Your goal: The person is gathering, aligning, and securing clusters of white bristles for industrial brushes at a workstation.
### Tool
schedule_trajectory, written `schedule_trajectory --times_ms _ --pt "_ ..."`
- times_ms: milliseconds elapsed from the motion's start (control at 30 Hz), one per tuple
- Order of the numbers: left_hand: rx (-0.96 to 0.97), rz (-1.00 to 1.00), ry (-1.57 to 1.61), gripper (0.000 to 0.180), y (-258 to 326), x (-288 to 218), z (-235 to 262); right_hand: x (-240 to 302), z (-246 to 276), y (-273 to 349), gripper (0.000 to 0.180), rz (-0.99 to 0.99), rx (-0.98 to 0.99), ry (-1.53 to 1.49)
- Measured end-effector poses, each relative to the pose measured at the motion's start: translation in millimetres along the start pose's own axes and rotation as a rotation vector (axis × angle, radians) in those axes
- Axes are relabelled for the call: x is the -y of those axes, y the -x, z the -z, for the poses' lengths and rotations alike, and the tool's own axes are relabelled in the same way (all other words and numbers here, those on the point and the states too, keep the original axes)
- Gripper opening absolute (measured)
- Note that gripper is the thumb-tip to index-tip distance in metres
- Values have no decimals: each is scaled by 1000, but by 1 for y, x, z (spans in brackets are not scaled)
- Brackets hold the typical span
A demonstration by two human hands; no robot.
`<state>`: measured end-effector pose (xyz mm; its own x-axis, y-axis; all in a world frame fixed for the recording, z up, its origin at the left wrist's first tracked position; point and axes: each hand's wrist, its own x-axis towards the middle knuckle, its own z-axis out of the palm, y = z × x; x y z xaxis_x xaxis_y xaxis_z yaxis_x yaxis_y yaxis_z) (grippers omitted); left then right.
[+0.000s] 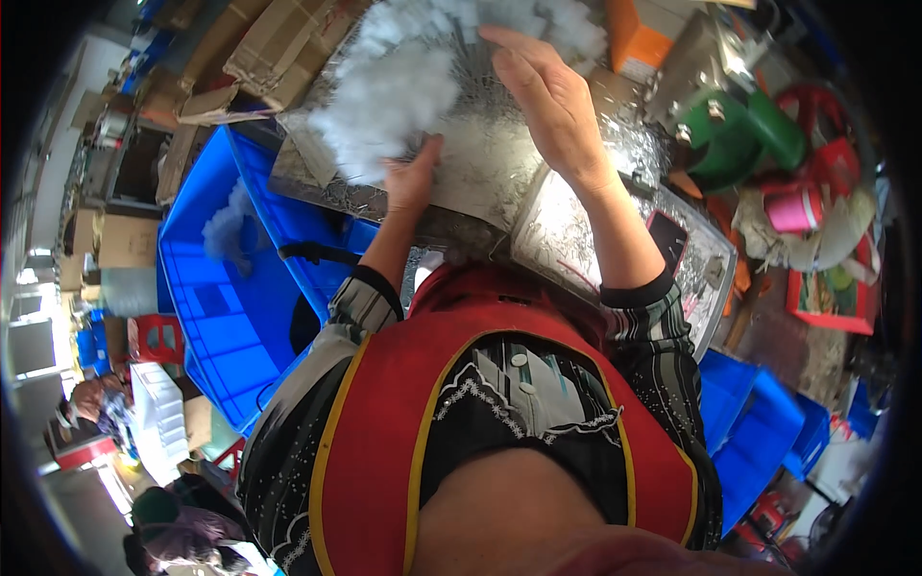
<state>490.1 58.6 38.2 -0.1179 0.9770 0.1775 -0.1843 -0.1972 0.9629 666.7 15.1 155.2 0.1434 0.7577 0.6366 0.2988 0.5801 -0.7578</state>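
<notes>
Closest in, the red apron [365, 451] with its yellow trim fills the lower middle, and the lower edge cuts the body off. Up at the bench's near edge, toward the right corner, sits a tray [725, 264] littered with silvery scraps, its near side partly hidden by the right forearm. A dark, phone-like slab [669, 238] lies by that sleeve, partly covered.

Now the left hand [411, 182]: it comes in over the near edge of the bench [485, 182], thumb raised, fingers meeting the lower fringe of a fluffy white clump [389, 110]. The fluff swallows some fingertips, so whether it grips, I can't tell. The clump rests over the bench's left half, soft and blurred in outline.

Farther across, here's the right hand [552, 96], index finger stretched left toward more white fluff [547, 24] along the far edge; the other fingers are largely hidden, and I can't tell whether it holds anything. That fluff runs out of view at the top.

Off the far right corner, an orange box [643, 43] is cropped above, any print too small to read; beyond the left corner, cardboard [279, 53] piles up, also cut off.
</notes>
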Motion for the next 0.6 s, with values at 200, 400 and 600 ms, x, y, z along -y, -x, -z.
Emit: schedule_trajectory --times_ms 200,400,600 --pt "184 -56 -137 30 -11 35 10 12 -10 -36 40 62 94 19" --pt "483 -265 -754 43 -7 58 17 0 -20 -43 50 298 405 456" --pt "513 -645 -955 27 -14 57 14 41 -20 -55 46 308 489 342"
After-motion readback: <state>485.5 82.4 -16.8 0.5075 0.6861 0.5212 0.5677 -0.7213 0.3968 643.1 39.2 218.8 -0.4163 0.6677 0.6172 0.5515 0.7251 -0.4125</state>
